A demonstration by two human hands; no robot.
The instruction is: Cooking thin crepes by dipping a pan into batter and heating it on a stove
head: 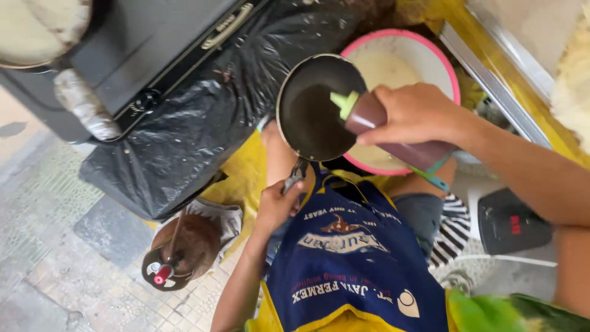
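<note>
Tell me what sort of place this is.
Probably a makeshift floor-level cooking spot, perhaps a street food stall. The left hand holds a small dark frying pan, the right hand tips a squeeze bottle over it, and a pink-rimmed bowl of pale batter sits beside a black plastic sheet on tiles.

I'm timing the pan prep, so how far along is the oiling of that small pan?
Done: the pink-rimmed bowl already holds pale batter.

In hand: the left hand grips the dark pan by its handle while the right hand tips a brown squeeze bottle, green nozzle over the pan.

Left: no batter shows in the pan.
</note>
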